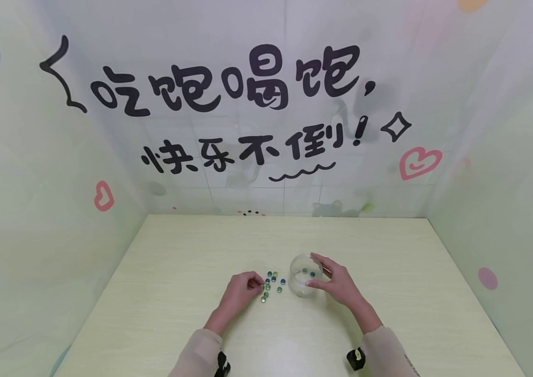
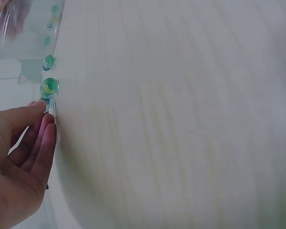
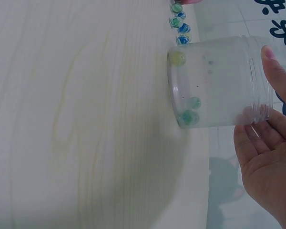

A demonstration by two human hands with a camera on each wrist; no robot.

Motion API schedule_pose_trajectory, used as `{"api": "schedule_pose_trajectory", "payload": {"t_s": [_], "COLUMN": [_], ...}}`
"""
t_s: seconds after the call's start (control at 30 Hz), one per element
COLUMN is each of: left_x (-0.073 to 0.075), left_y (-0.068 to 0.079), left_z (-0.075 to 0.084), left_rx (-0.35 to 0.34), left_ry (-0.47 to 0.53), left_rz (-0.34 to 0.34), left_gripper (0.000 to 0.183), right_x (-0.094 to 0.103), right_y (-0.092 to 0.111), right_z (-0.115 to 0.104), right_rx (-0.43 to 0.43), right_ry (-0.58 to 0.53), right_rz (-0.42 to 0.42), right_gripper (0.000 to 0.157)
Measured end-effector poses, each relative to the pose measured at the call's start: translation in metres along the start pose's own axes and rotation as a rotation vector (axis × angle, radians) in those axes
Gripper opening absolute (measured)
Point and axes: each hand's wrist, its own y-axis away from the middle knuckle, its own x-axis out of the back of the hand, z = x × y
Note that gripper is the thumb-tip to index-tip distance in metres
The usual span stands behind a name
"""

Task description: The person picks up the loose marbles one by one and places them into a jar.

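Note:
My left hand (image 1: 242,289) is at the left edge of a loose cluster of glass marbles (image 1: 273,279), green and blue, on the table. In the left wrist view, its thumb and fingertips pinch a bluish marble (image 2: 46,105), mostly hidden by the fingers. A green marble (image 2: 49,87) lies just beyond them. My right hand (image 1: 339,283) grips a clear round plastic jar (image 1: 298,287) near its open rim, thumb on one side and fingers on the other. The jar stands upright, right of the cluster, with several marbles (image 3: 188,117) at its bottom.
The pale wood-grain table (image 1: 176,251) runs back to a printed sheet wall (image 1: 247,193) with large black lettering. Similar sheets hang along the left and right sides. Dark wrist straps (image 1: 356,359) show by the sleeves.

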Motion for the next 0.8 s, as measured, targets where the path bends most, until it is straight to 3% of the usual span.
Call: {"api": "schedule_pose_trajectory", "payload": {"t_s": [0.3,0.8], "left_x": [0.0031,0.0075], "left_y": [0.0006,-0.0014], "left_z": [0.0014,0.0072], "left_rx": [0.019,-0.005], "left_ry": [0.014,0.024], "left_rz": [0.002,0.019], "left_gripper": [0.012,0.011], "right_x": [0.0002,0.0003], "right_y": [-0.0004,-0.0002], "right_z": [0.0025,0.0033], "right_rx": [-0.005,-0.011], "right_ry": [0.007,0.014], "right_rz": [-0.003,-0.001], "right_gripper": [0.073,0.074]}}
